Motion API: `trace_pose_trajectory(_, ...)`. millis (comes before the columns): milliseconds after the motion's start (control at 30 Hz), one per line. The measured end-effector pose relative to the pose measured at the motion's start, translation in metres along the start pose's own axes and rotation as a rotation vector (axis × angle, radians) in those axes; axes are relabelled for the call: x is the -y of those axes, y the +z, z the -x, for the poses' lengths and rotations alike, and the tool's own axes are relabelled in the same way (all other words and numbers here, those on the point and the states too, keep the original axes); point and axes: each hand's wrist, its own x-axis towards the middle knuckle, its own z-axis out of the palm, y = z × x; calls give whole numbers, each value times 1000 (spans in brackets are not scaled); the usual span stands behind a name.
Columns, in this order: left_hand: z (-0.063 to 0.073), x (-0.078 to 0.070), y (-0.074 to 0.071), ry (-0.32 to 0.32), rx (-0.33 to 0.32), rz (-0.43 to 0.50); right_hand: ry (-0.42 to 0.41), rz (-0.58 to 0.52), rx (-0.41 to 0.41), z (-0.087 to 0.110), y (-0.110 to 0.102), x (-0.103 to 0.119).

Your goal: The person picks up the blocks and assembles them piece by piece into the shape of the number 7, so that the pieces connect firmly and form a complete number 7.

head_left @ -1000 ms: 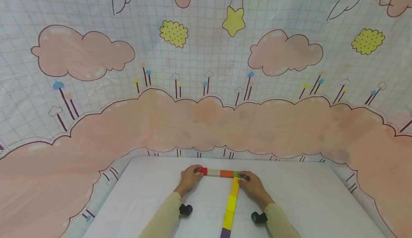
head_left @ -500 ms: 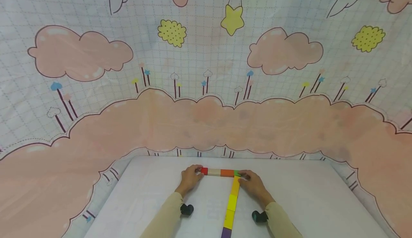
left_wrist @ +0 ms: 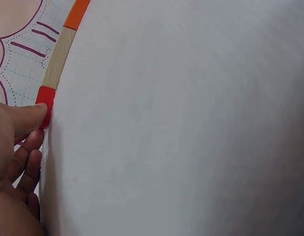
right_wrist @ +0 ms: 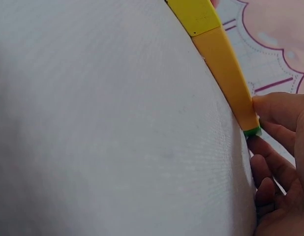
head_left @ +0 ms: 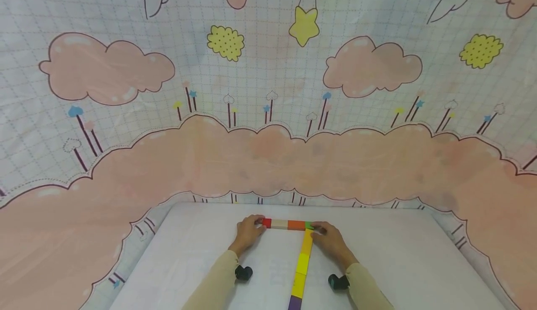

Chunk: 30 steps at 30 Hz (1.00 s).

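Note:
Across the white table a row of wooden blocks runs from a red block (head_left: 266,223) through a plain wood block (head_left: 279,224) and an orange block (head_left: 296,225) to a green block (head_left: 309,225). My left hand (head_left: 248,231) pinches the red block at the row's left end, thumb on its near side in the left wrist view. At the other end my right hand (head_left: 330,240) holds the green block with its fingertips, while the thumb touches the amber block (right_wrist: 226,73) below it. Only a sliver of green shows in the right wrist view.
From the green block a column of two yellow blocks (head_left: 298,285) and a purple block (head_left: 295,303), headed by the amber one, runs toward me. The white table (head_left: 398,254) ends at a patterned cloth backdrop (head_left: 268,161). Dark wrist devices (head_left: 244,273) hang inside both sleeves.
The head view shifts very slightly. Both hands keep their places at the two ends of the row, and the blocks show no visible movement.

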Motion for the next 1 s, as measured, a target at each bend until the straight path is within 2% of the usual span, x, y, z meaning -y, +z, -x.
trace_pose_trajectory(167, 0, -4, -2, -7, -9, 13, -7, 0, -7, 0, -1, 1)
trace_pose_trajectory(367, 1, -6, -1, -14, 12, 5, 0, 9, -12, 1, -1, -1)
trace_pose_trajectory(600, -1, -3, -1, 6, 7, 13, 11, -16, -5, -1, -5, -1)
trace_pose_trajectory(767, 3, 4, -1, -9, 23, 28, -9, -38, -1, -1, -5, -3)
trace_pose_trajectory(1000, 5, 8, -7, -10, 61, 124, -32, -85, 6, -6, -9, -5)
